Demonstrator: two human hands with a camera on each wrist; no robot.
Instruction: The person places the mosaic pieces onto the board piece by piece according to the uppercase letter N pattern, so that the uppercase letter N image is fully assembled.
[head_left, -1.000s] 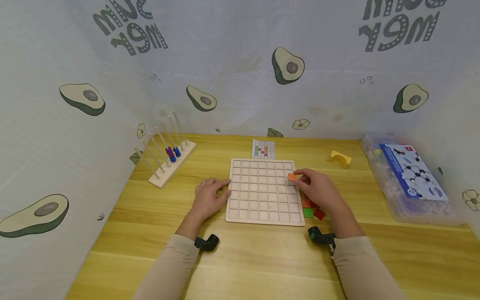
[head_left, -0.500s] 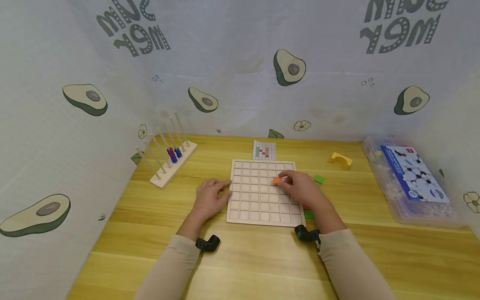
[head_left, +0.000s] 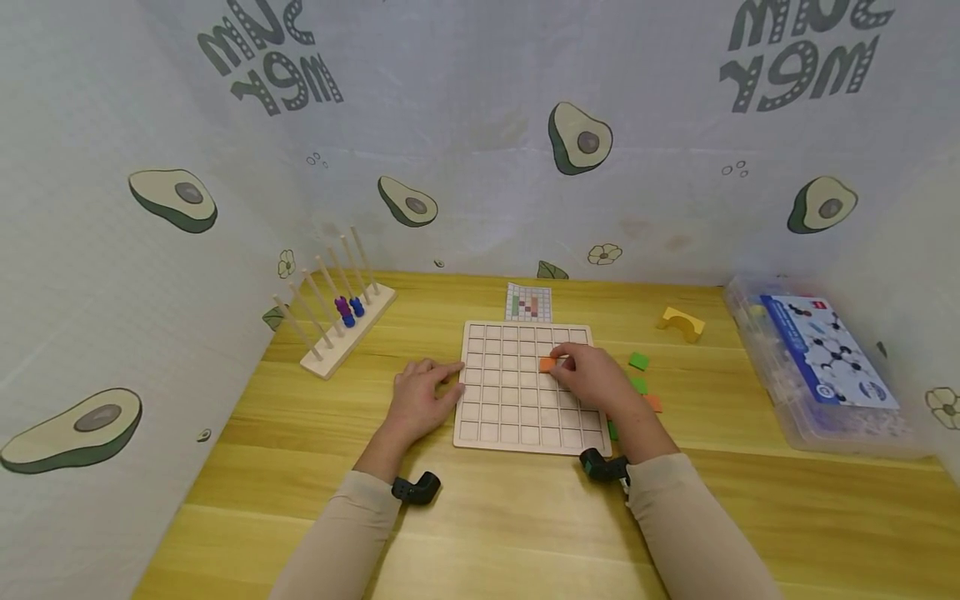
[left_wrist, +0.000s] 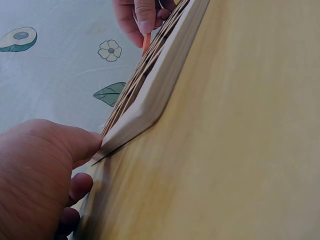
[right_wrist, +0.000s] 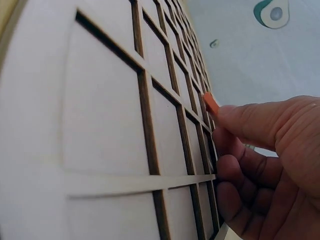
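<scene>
A wooden grid board (head_left: 498,414) lies flat on the table. Over its upper right part my right hand (head_left: 596,379) pinches an orange square tile (head_left: 547,364) between thumb and fingers; in the right wrist view the orange tile (right_wrist: 210,103) stands tilted at the grid, its lower edge at the board. My left hand (head_left: 420,400) touches the board's left edge with thumb and index finger, the other fingers loosely bent; the left wrist view shows the thumb of this hand (left_wrist: 37,175) against the board's edge. A printed grid card (head_left: 528,302) lies just behind the board.
Green tiles (head_left: 638,361) and an orange tile (head_left: 653,403) lie right of the board, partly behind my right forearm. A peg rack (head_left: 348,332) with beads stands back left. A yellow arch block (head_left: 682,322) and a clear plastic box (head_left: 783,400) are at the right.
My right hand has carried the orange tile leftward from the board's right edge to over its cells, uncovering green tiles on the table. The left hand has stayed at the board's edge.
</scene>
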